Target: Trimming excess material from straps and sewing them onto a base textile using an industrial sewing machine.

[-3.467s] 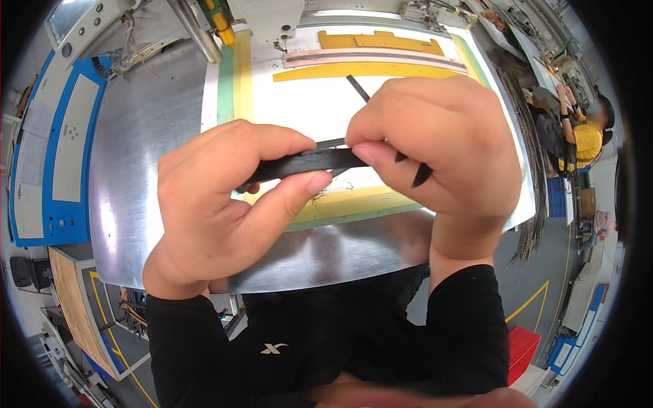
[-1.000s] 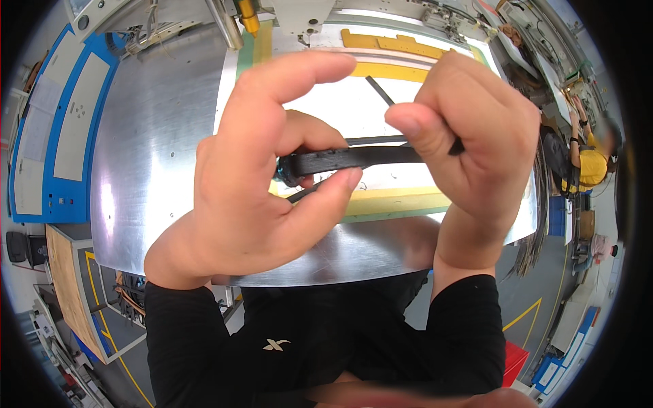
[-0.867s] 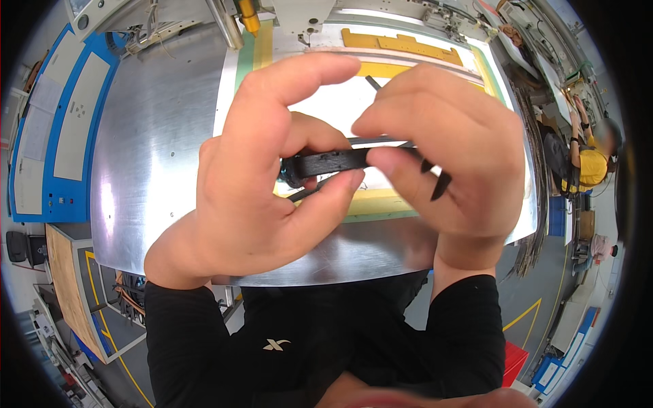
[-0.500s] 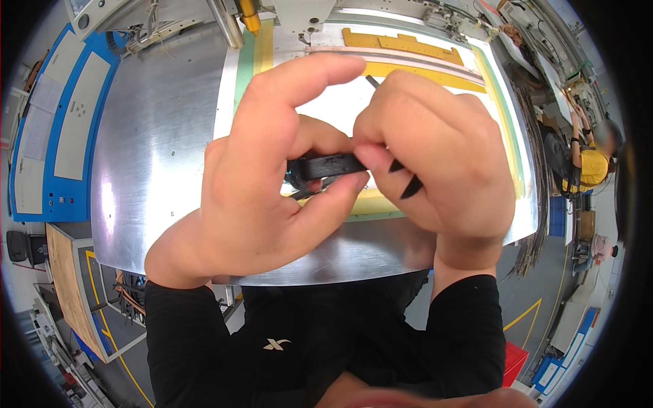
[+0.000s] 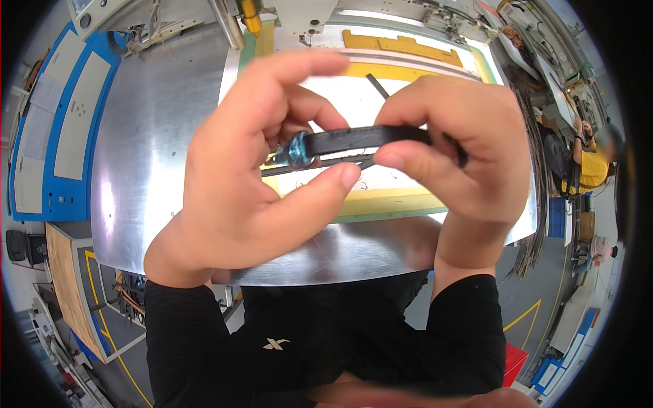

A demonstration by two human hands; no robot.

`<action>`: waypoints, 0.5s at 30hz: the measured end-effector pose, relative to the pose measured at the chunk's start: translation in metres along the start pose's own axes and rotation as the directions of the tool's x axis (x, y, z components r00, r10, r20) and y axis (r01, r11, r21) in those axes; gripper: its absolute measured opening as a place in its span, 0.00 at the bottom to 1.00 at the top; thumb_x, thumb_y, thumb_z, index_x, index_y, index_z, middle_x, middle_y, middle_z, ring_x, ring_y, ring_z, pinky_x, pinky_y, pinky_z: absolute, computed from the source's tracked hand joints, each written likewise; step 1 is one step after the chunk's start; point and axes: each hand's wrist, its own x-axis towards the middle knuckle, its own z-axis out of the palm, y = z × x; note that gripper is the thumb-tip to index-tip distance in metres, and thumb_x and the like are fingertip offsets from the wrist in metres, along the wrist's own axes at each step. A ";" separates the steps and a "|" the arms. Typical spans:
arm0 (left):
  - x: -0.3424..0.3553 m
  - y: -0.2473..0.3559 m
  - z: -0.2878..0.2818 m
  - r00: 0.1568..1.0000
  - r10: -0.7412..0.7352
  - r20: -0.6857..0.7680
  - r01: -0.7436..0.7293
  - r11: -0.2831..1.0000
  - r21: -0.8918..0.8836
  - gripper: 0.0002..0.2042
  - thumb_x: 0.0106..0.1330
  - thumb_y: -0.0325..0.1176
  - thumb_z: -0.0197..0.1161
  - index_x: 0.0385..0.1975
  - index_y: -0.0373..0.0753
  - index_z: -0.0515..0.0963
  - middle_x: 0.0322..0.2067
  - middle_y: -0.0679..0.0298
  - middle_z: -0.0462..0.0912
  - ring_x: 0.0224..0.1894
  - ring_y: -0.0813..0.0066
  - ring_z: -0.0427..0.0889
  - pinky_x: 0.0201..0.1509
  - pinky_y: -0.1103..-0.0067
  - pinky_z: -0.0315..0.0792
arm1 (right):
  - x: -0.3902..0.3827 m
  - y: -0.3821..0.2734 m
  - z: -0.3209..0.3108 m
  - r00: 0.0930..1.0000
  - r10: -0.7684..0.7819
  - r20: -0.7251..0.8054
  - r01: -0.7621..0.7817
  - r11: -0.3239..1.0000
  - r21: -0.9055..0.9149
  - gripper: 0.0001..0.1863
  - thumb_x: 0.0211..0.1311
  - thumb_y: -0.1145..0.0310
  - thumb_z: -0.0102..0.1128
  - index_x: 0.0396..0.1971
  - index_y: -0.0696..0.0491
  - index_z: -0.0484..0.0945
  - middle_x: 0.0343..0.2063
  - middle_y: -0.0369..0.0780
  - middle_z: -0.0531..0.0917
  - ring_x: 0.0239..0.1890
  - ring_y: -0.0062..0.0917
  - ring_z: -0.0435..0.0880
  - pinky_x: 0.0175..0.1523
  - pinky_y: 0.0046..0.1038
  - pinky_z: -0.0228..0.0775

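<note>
A black strap (image 5: 347,139) runs between my two hands above a white work mat (image 5: 340,102), with a glossy teal piece (image 5: 299,149) at its left end. My left hand (image 5: 245,177) has its curled fingers on that end, the index finger raised and the thumb apart below the strap. My right hand (image 5: 466,139) curls its fingers over the strap's right part, with the thumb just under it. Thin dark strips (image 5: 375,83) lie on the mat beyond and beneath my hands.
The metal table (image 5: 136,122) carries yellow templates (image 5: 408,47), with machine parts (image 5: 313,17) along its back edge. A blue-framed cabinet (image 5: 81,122) stands left, a wooden-topped cart (image 5: 64,279) lower left. At far right a person in yellow (image 5: 589,163) works at another bench.
My right hand has shifted up and right since half a second ago, uncovering more strap. My left thumb has come off the strap, and the teal piece now shows clearly.
</note>
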 end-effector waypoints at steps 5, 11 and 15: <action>0.006 0.009 -0.013 0.939 -0.331 0.099 0.338 0.939 -0.064 0.13 0.63 0.35 0.61 0.37 0.28 0.79 0.29 0.63 0.80 0.32 0.83 0.74 0.39 0.84 0.67 | -0.003 0.002 -0.008 0.991 0.022 -0.130 -0.018 0.999 0.031 0.15 0.41 0.66 0.74 0.28 0.59 0.83 0.20 0.35 0.80 0.16 0.15 0.61 0.24 0.21 0.49; 0.003 0.006 -0.011 0.914 -0.382 0.136 0.400 0.905 -0.143 0.13 0.66 0.38 0.59 0.29 0.32 0.76 0.22 0.68 0.75 0.24 0.85 0.67 0.30 0.84 0.60 | 0.005 -0.001 0.008 0.979 -0.063 -0.192 0.077 0.994 0.071 0.12 0.42 0.68 0.72 0.28 0.59 0.83 0.22 0.37 0.81 0.17 0.15 0.64 0.25 0.21 0.51; 0.005 0.002 -0.010 0.897 -0.401 0.183 0.434 0.877 -0.205 0.14 0.67 0.38 0.58 0.28 0.32 0.74 0.20 0.68 0.73 0.22 0.85 0.66 0.27 0.84 0.59 | 0.003 0.001 0.007 0.978 -0.116 -0.173 0.131 0.989 0.075 0.11 0.42 0.71 0.71 0.28 0.59 0.83 0.23 0.38 0.81 0.18 0.18 0.67 0.25 0.21 0.54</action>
